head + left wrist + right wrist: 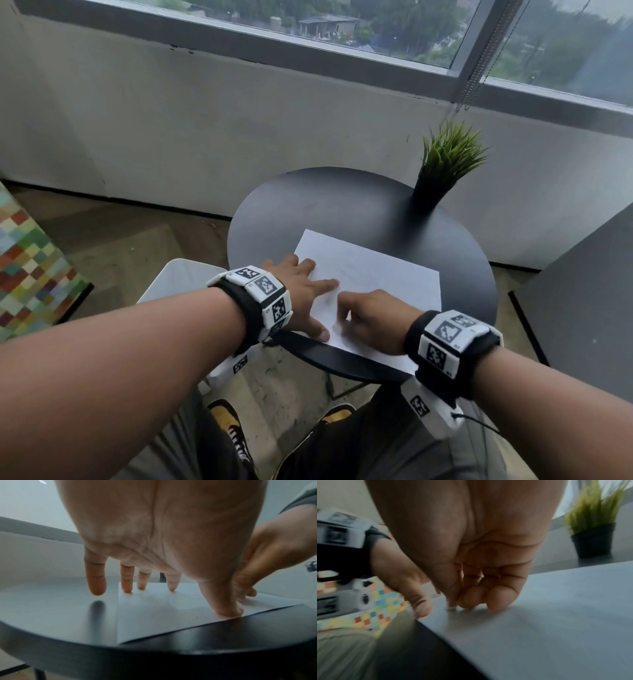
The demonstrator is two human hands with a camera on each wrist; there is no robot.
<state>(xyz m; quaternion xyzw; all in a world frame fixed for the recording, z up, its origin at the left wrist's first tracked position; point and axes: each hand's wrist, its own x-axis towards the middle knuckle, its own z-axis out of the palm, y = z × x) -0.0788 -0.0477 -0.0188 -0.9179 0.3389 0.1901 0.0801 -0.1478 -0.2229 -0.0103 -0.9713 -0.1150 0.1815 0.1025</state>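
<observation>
A white sheet of paper (pixel 376 281) lies on a round black table (pixel 325 205), its near edge at the table's rim. My left hand (pixel 318 305) lies flat on the sheet's left part, with spread straight fingers (pixel 127 582) and the thumb (pixel 228 608) pressing down; the little finger hovers over bare table. My right hand (pixel 346 322) sits just to its right with curled fingers, fingertips (pixel 494 605) on the paper (pixel 556 615). Thumb and forefinger pinch a small pale thing (pixel 451 608) against the sheet; blur hides what it is.
A green plant in a black pot (pixel 442 171) stands at the table's far right. A white seat (pixel 178 277) is left of the table, a colourful chequered surface (pixel 30 267) further left, a grey block (pixel 582 291) to the right. Wall and window lie behind.
</observation>
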